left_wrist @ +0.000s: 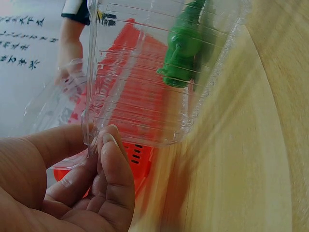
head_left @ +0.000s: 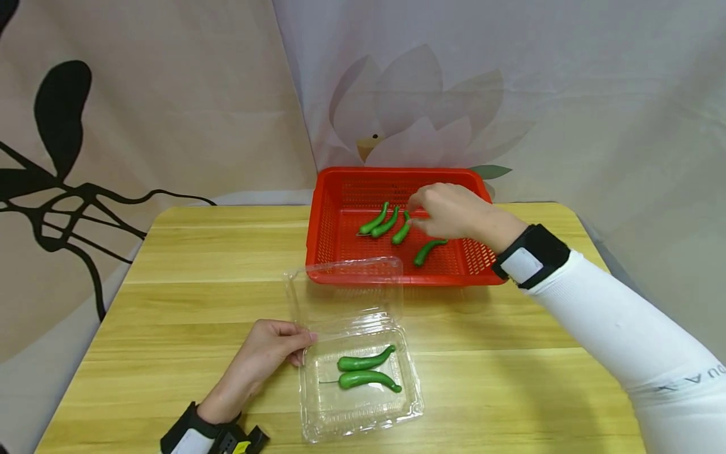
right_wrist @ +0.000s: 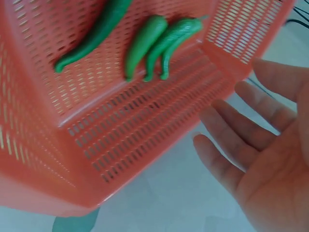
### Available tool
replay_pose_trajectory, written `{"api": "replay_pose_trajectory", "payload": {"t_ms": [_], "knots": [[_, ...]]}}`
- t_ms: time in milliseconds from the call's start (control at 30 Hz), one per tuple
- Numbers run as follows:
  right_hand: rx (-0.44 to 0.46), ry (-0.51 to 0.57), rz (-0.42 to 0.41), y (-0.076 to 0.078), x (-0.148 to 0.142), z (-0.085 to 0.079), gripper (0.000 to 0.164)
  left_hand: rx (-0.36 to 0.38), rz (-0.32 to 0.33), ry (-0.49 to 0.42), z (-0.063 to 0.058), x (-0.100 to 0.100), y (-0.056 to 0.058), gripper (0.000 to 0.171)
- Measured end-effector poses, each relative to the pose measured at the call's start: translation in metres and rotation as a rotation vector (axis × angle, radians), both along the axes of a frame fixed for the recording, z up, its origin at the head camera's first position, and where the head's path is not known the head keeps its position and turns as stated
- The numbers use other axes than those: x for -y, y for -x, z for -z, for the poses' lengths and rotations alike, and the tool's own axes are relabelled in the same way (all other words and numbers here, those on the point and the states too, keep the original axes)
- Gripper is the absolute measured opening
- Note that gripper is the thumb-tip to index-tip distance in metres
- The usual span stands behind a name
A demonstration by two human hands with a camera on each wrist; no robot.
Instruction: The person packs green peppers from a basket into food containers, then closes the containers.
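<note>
Clear container [head_left: 357, 417] holds two peppers [head_left: 363, 379] crosswise, tapering right.

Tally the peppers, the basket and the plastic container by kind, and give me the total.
Red basket: 1
Clear container: 1
Green peppers: 6 (4 in the basket, 2 in the container)
Total: 8

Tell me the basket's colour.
The basket is red, shown best in the head view.
</note>
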State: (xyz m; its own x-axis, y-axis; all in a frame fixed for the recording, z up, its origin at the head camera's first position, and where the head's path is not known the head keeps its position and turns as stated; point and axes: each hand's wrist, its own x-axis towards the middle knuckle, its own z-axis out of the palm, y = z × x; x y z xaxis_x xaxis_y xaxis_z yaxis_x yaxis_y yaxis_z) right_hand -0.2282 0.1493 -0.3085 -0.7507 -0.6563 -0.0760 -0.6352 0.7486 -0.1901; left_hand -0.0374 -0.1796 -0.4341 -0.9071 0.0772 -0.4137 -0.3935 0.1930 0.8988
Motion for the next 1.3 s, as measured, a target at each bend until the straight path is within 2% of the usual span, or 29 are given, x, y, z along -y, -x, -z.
{"api": "replay_pose_trajectory", "payload": {"t_ms": [167,367,567,733,933,1300], "knots": [[0.047,-0.103,-0.019,0.011,0.001,0.012,0.031,0.01,-0.015,0.001,-0.003,-0.001,0.0,0.021],[0.039,-0.257,-0.037,0.02,0.004,0.027,0.022,0.002,-0.004,-0.003,-0.003,0.0,0.0,0.02],[0.067,-0.412,-0.082,0.021,0.009,0.045,0.012,0.0,0.003,-0.011,-0.001,0.0,0.0,0.02],[0.071,-0.439,-0.133,0.019,0.012,0.056,0.01,-0.012,0.007,-0.013,-0.002,-0.001,0.0,0.021],[0.046,-0.458,-0.207,0.019,0.016,0.066,0.017,-0.006,-0.003,-0.013,-0.003,-0.002,-0.001,0.021],[0.069,-0.524,-0.215,0.022,0.02,0.076,0.02,0.002,-0.003,-0.013,0.0,-0.003,-0.002,0.019]]}}
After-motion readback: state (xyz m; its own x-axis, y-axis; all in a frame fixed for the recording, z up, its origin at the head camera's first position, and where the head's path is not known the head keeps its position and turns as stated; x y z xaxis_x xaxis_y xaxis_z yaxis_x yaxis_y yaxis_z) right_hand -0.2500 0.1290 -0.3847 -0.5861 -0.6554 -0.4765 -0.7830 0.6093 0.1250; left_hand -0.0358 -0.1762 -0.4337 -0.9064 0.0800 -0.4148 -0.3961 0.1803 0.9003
